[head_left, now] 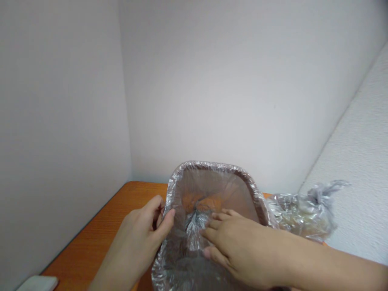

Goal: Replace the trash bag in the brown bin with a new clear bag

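Note:
A bin (253,184) with rounded corners stands on the table, and a thin clear plastic bag (197,232) lines it. The bag's edge is folded over the rim and its gathered bottom shows inside. My left hand (145,226) grips the left side of the lined rim, thumb on the inner side and fingers outside. My right hand (227,238) reaches over the opening from the right, fingers spread and palm down against or just above the bag. Whether its fingertips press the plastic I cannot tell.
A knotted clear plastic bag (303,214) with something yellowish inside lies right of the bin. The wooden table (100,230) meets walls at the left and back. A white object (38,283) sits at the lower left.

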Available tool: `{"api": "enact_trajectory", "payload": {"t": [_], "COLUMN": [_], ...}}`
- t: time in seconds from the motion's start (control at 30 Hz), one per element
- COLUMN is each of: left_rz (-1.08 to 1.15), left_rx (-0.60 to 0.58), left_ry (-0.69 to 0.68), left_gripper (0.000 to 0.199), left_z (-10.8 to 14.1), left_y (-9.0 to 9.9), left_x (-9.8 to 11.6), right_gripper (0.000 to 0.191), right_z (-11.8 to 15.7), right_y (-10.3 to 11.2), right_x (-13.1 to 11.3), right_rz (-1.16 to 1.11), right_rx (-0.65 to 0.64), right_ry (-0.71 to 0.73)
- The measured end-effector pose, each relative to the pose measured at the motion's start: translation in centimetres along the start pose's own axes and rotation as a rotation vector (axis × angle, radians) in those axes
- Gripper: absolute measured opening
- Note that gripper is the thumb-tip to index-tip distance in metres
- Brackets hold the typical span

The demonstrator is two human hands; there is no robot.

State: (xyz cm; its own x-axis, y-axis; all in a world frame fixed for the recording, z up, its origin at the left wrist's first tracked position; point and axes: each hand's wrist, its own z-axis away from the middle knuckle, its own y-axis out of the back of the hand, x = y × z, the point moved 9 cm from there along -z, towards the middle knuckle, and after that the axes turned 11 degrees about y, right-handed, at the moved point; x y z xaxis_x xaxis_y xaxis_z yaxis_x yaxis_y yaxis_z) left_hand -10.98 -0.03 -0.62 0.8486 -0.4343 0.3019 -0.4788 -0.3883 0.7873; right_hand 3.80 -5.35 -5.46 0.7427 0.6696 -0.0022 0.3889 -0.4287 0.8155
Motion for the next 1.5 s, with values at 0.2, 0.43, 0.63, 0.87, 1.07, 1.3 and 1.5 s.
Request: {"api": "enact_trajectory", "payload": {"t": [0.2, 0.43, 0.63, 0.87, 1.07, 1.3, 1.5], "left_rz": [0.016, 0.075, 0.151, 0.168, 0.166, 0.262, 0.544], "left_rx": [0.047, -0.037, -0.167, -0.225, -0.258, -0.130, -0.315], "left_ry": [-0.048, -0.053, 0.017, 0.095, 0.143, 0.239, 0.243], "left_gripper": [0.032, 0.030, 0.024, 0.023, 0.045, 0.073, 0.073], "left_z": [-2.2, -8.4, -13.2, -15.8, -16.0, -14.2, -10.4], "left_y": [0.7, -0.2, -2.0, -3.0, -2.8, -0.2, -4.2], "left_x": [0.7, 1.7, 0.9, -0.1, -0.4, -4.2, -8.5], "right_gripper": [0.049, 0.045, 0.037, 0.040, 0.056, 0.059, 0.041], "right_z": [0.2, -0.6, 3.1, 10.7, 13.2, 11.3, 9.4], "right_y": [0.6, 6.2, 9.3, 7.4, 0.6, -7.4, -7.4], "right_x": [-3.5, 0.2, 4.9, 12.0, 18.2, 18.3, 16.5], "right_rz": [-0.380, -0.091, -0.128, -0.291, -0.643, -1.422, -1.611], "right_rx": [-0.291, 0.155, 0.509, 0.902, 1.025, 0.989, 1.013], "right_ry": [0.066, -0.001, -0.120, -0.350, -0.538, -0.506, -0.366]}}
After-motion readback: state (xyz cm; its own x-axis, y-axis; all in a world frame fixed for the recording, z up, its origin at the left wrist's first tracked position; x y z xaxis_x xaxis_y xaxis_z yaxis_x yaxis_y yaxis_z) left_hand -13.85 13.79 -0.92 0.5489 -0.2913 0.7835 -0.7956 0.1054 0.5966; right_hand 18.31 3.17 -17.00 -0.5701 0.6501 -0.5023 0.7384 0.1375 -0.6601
